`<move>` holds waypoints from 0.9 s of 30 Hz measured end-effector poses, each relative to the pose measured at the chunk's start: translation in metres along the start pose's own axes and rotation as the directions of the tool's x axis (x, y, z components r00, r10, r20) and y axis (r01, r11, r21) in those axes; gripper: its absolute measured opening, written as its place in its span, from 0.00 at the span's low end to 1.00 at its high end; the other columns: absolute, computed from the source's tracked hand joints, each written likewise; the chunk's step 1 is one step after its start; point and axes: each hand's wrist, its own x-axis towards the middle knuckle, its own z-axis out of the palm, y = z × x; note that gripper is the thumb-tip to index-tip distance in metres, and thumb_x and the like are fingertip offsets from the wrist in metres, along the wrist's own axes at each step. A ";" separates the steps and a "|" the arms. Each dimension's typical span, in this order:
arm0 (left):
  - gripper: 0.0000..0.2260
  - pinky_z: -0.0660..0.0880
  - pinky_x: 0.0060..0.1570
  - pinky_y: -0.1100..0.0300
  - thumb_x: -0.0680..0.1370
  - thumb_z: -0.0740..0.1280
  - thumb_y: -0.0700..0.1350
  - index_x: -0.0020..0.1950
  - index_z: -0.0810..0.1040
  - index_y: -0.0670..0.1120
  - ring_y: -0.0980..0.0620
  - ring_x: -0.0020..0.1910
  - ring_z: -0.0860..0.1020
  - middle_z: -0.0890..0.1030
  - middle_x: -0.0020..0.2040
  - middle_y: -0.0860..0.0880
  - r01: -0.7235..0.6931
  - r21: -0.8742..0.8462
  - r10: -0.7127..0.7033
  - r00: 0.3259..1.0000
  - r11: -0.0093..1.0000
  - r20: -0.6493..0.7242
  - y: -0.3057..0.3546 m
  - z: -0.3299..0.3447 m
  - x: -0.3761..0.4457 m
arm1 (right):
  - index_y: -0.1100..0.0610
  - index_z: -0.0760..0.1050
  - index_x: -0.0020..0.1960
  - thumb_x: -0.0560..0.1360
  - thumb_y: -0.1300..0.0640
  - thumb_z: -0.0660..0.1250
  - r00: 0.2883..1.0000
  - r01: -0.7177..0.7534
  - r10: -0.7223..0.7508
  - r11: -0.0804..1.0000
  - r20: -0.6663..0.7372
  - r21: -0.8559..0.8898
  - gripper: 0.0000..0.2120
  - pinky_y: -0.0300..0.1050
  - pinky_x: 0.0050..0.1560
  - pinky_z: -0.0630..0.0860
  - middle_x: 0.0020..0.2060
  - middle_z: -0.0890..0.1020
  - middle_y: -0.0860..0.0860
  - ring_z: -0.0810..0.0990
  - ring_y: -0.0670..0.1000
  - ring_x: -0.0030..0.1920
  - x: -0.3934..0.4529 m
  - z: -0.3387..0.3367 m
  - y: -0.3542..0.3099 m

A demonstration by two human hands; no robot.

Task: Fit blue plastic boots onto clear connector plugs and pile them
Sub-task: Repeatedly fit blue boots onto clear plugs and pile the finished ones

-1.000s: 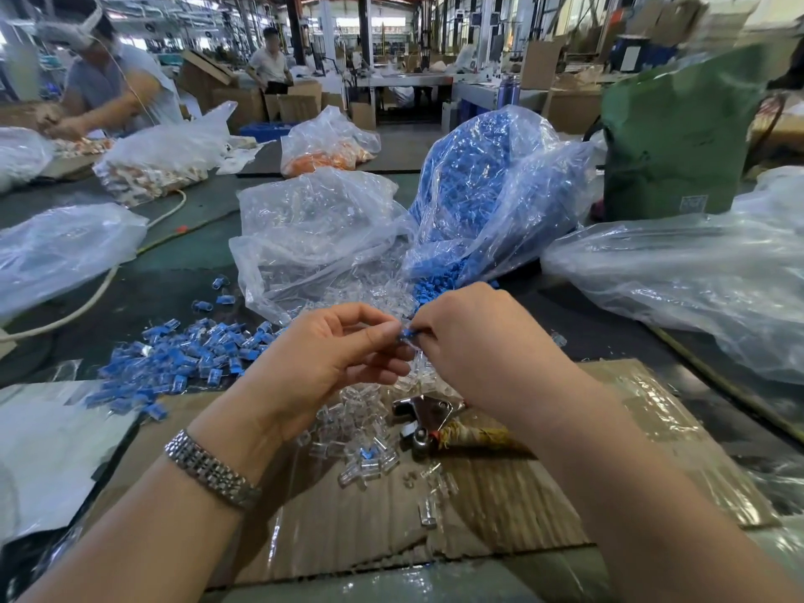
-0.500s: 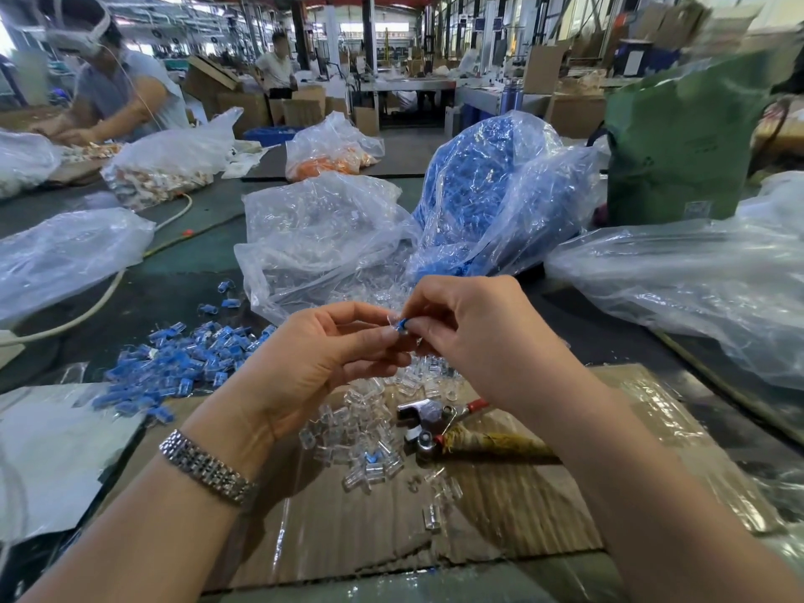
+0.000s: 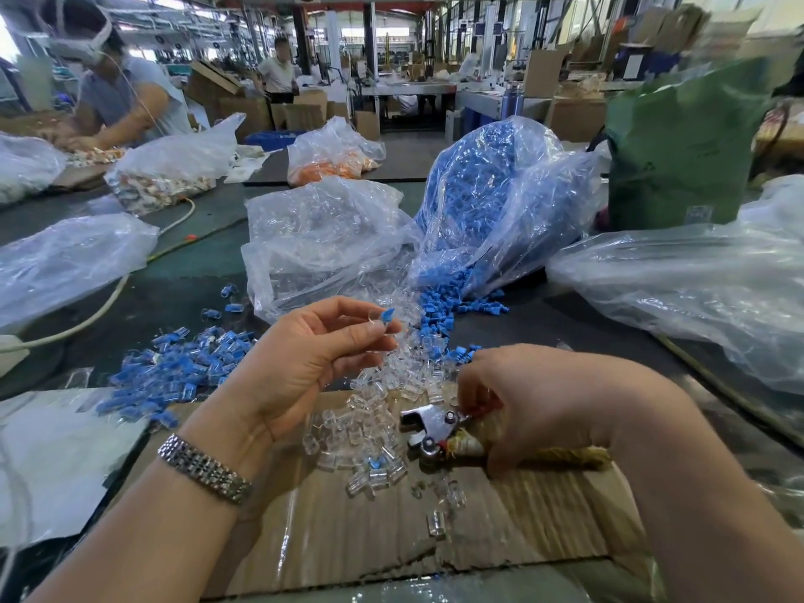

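Nearest you, on the cardboard sheet [image 3: 391,537], your right hand [image 3: 535,406] curls its fingers around the pliers [image 3: 435,428], whose metal head points left towards the loose clear connector plugs [image 3: 361,433] scattered beside it. Judging from this, you mean to press or trim with the tool, so seat the handle fully in your palm before lifting; a fingertip hold may let it twist.

Just beyond, your left hand [image 3: 313,363] is raised, pinching one clear plug with a blue boot [image 3: 386,317] at its tip between thumb and fingertips. Whether the boot is fully seated I cannot tell. Hold the plug by its sides so the boot end stays free, and bring the tool to it squarely.

To your left on the worktop [image 3: 182,263] lies the pile of finished blue pieces [image 3: 174,372]; drop the piece there once done. Farther off, the bag of clear plugs [image 3: 322,237] and the bag of blue boots [image 3: 491,198] spill towards you.
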 end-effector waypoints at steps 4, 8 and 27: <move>0.09 0.82 0.43 0.60 0.70 0.73 0.36 0.49 0.86 0.42 0.47 0.47 0.85 0.86 0.52 0.39 -0.031 -0.044 0.029 0.998 0.999 -0.054 -0.001 -0.001 0.002 | 0.48 0.80 0.49 0.69 0.45 0.73 0.998 0.045 -0.037 0.990 -0.057 0.132 0.11 0.49 0.44 0.78 0.41 0.81 0.46 0.78 0.46 0.41 -0.002 -0.002 0.002; 0.10 0.82 0.45 0.61 0.70 0.72 0.37 0.49 0.88 0.43 0.48 0.48 0.86 0.86 0.51 0.40 -0.062 -0.097 0.055 0.996 0.993 -0.074 0.001 -0.001 0.002 | 0.52 0.81 0.46 0.74 0.48 0.68 0.991 0.069 -0.021 0.932 -0.135 0.355 0.08 0.48 0.39 0.77 0.35 0.82 0.49 0.80 0.47 0.33 -0.001 -0.004 0.007; 0.12 0.80 0.56 0.58 0.68 0.75 0.47 0.50 0.87 0.49 0.50 0.52 0.85 0.88 0.49 0.48 -0.246 0.334 0.286 0.955 0.910 -0.076 -0.006 0.017 -0.004 | 0.59 0.74 0.44 0.83 0.51 0.62 0.981 0.153 -0.038 0.749 -0.188 0.644 0.14 0.55 0.49 0.84 0.39 0.84 0.54 0.87 0.54 0.42 0.007 -0.002 -0.009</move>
